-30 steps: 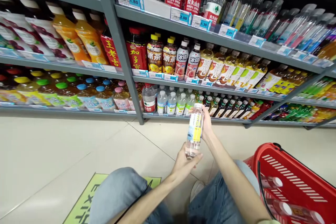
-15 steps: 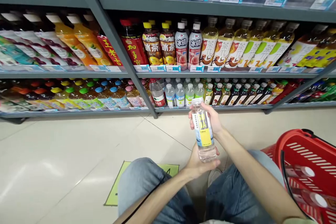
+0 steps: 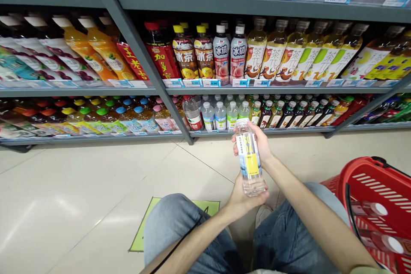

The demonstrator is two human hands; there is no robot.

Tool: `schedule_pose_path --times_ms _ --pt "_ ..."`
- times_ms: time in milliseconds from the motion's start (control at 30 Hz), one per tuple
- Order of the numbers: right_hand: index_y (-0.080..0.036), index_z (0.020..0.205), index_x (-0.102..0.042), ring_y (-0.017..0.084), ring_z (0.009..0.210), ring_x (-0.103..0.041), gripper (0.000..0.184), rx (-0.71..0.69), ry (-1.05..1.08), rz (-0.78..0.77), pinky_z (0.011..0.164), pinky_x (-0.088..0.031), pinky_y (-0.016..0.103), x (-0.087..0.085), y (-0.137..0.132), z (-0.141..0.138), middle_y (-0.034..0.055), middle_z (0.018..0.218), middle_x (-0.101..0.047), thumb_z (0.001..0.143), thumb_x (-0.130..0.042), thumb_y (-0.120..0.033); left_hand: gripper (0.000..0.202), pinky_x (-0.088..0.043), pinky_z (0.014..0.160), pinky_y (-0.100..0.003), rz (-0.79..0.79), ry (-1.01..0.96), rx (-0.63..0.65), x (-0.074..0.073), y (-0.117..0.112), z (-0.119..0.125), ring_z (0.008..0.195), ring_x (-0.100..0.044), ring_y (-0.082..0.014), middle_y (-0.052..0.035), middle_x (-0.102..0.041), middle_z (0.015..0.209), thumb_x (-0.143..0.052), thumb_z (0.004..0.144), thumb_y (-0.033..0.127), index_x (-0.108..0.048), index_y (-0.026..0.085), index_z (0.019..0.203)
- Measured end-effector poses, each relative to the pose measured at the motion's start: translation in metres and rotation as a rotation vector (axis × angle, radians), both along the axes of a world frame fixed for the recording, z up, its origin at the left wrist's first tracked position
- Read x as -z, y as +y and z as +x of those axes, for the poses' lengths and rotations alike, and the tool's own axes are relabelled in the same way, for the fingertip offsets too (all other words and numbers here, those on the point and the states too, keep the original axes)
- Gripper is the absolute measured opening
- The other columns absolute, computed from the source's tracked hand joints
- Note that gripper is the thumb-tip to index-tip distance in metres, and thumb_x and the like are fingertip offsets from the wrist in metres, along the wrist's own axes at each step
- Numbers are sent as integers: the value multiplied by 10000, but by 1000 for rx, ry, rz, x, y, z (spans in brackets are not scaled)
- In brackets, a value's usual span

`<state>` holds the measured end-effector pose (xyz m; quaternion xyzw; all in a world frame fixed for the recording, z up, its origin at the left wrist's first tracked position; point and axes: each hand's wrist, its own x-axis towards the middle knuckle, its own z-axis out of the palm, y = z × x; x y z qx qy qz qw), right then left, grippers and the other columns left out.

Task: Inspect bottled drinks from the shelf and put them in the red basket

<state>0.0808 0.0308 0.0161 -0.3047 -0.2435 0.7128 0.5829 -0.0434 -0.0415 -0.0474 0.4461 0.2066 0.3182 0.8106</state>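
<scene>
**Soda bottle [image 3: 249, 160] now leans the other way in both hands**

The person's left hand [image 3: 241, 200] cups the clear bottle's base, its thumb stretched beneath it; most of its fingers are hidden. The right hand [image 3: 262, 143] is wrapped around the upper part below the cap, fingertips [image 3: 235, 145] curling past the label's left edge. A second ago those fingertips were out of sight and the bottle's top tipped rightward; now it tips left, its yellow-and-white label facing up. Against half a second ago, the grip is nearly unchanged.

The bottle is above the floor [image 3: 96, 188], in front of the shelves [image 3: 257, 4] and between the knees. The view has shifted too: the top shelf's bottles are largely cut off, and the red basket [image 3: 355, 169] on the right shows two white caps [image 3: 393, 245] instead of three.
</scene>
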Motion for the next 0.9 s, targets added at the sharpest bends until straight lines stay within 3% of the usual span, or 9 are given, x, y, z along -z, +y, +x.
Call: schedule_pose_path --times_ms 200,533,733,900 --pt "-152 965 -624 168 451 -613 450 1 7 -5 468 -530 307 -3 -1 -1 47 708 -680 891 -496 -577 483 -441 613 -226 -26 10 -1 -7 -1 -1 665 -550 -101 -26 -628 802 -903 641 361 -551 152 896" --pt "-159 985 -622 161 479 -614 416 -18 32 31 470 -524 281 -2 -2 0 37 693 -674 885 -515 -548 485 -441 599 -226 4 26 -1 -5 0 0 649 -546 -100 -15 -621 792 -881 667 335 -514 164 933" --pt "-151 973 -618 178 497 -641 462 -39 46 69 476 -521 294 -5 -4 0 47 735 -680 880 -502 -589 406 -432 594 -244 58 57 -17 -7 -1 0 647 -544 -118 -19 -610 786 -856 681 324 -533 171 873" --pt "-155 986 -619 179 505 -625 587 -31 85 84 485 -535 311 -7 -4 2 60 726 -678 897 -386 -686 368 -428 583 -248 79 79 -27 -7 0 -1 623 -524 -116 -3 -579 761 -840 690 301 -537 183 861"
